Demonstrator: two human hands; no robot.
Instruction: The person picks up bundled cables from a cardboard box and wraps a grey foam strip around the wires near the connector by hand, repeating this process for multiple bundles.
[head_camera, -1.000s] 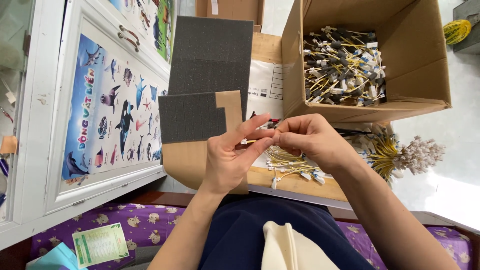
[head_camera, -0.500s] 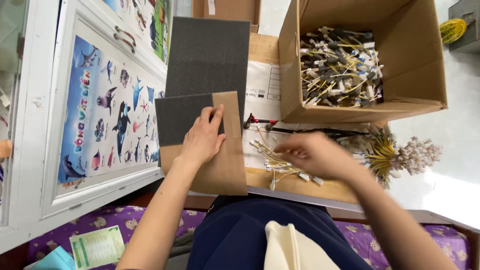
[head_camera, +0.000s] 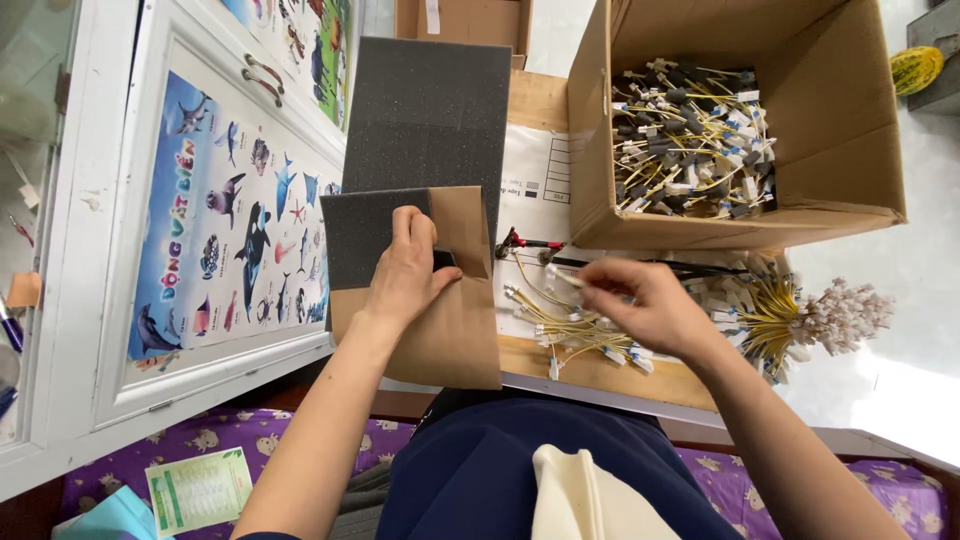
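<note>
Head view: the left hand (head_camera: 408, 272) lies palm-down with fingers together on a brown paper envelope (head_camera: 440, 320), the fingertips touching the edge of a small dark foam pad (head_camera: 368, 232) that sticks out of the envelope's upper left side. The envelope rests at the near left corner of the bench (head_camera: 600, 375), overhanging its near edge. A larger sheet of dark foam (head_camera: 428, 115) lies just behind it, toward the far edge. The right hand (head_camera: 640, 305) hovers over the middle of the bench, fingers curled and pressed together at the tips – they appear to pinch a small white connector, though the pinch itself is too small to confirm. Directly below that hand lies a loose pile of short yellow cables (head_camera: 570, 325) with white ends, on a printed white sheet (head_camera: 535, 180). A small red-handled tool (head_camera: 520, 242) lies just left of the hand. At the right edge of the bench a tied bundle of yellow cables (head_camera: 810, 315) fans outward – its white ends point away from the person. An open cardboard box (head_camera: 850, 120) sits at the far right corner, filled with more cables of the same kind. A white cabinet door (head_camera: 100, 300) with a sea-animal poster (head_camera: 230, 220) stands left of the bench.
</note>
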